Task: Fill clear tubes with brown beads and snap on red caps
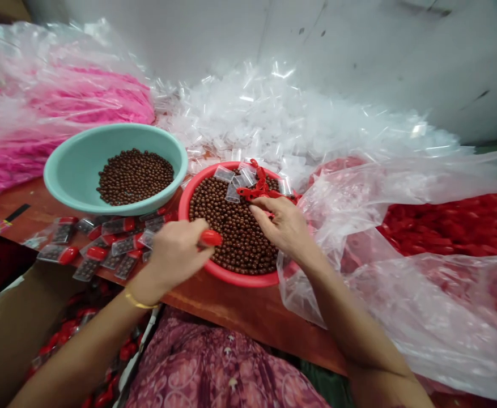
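Note:
My left hand (178, 255) is closed around a small container, mostly hidden in the fist; its rounded red cap (211, 238) sticks out toward the right. Beneath and beyond it stands a red basin (248, 280) full of shiny brown balls (235, 226). Over the basin's right side, my right hand (284, 224) has thumb and forefinger pinched at a small cluster of red caps (260, 184). Several clear, empty plastic containers (232, 192) lie on the balls beside those caps. Filled, red-capped containers (120, 243) are scattered on the table left of my left hand.
A mint-green basin (65, 175) with more brown balls stands at left. Clear containers (265, 113) are heaped along the wall. Plastic bags of pink pieces (95, 93) and red caps (447, 226) flank the table (239, 309). Below its left edge sits a box of red-capped containers (67, 328).

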{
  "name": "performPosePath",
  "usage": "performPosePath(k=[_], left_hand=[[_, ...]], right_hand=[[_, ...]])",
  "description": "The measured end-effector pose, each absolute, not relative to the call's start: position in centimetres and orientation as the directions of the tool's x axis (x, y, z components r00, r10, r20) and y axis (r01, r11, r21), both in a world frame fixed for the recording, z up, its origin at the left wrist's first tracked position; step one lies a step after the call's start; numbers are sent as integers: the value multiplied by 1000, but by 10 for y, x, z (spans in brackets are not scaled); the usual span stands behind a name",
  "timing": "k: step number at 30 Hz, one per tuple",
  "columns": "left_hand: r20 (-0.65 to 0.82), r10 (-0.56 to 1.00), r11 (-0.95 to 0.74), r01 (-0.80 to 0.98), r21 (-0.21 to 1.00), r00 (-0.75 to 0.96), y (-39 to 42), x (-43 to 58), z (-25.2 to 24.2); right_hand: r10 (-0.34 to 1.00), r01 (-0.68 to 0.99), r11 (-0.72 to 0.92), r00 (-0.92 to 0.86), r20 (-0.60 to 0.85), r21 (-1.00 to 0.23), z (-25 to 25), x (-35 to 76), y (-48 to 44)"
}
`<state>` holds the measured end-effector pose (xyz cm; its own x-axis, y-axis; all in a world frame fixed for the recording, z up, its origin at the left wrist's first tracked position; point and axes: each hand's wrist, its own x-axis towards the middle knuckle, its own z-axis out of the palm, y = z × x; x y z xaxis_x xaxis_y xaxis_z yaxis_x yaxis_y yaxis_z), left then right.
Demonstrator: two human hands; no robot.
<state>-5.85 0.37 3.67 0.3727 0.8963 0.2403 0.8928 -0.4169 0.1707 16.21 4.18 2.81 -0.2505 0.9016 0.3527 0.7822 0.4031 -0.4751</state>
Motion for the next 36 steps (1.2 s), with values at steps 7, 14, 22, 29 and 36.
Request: performPosePath(k=[7, 14, 22, 29, 36], left_hand=[[33, 949, -311, 948, -63, 314, -5, -164, 33], [245, 745, -612, 782, -118, 621, 57, -86, 51], [162, 523, -817, 546, -184, 837, 149, -15, 18], [-108, 489, -855, 450, -259, 866, 92, -26, 49], [-140, 451, -892, 451, -33, 881, 74, 16, 13]], right_hand=[[895, 939, 343, -332, 298, 16, 3, 200, 48], [878, 927, 342, -257, 403, -153, -12, 199, 50], [878, 857, 359, -176, 445, -369, -16, 205, 51], [910, 767, 321, -88, 404, -556, -11, 204, 52], [907, 714, 334, -65, 416, -616, -9, 202, 49]])
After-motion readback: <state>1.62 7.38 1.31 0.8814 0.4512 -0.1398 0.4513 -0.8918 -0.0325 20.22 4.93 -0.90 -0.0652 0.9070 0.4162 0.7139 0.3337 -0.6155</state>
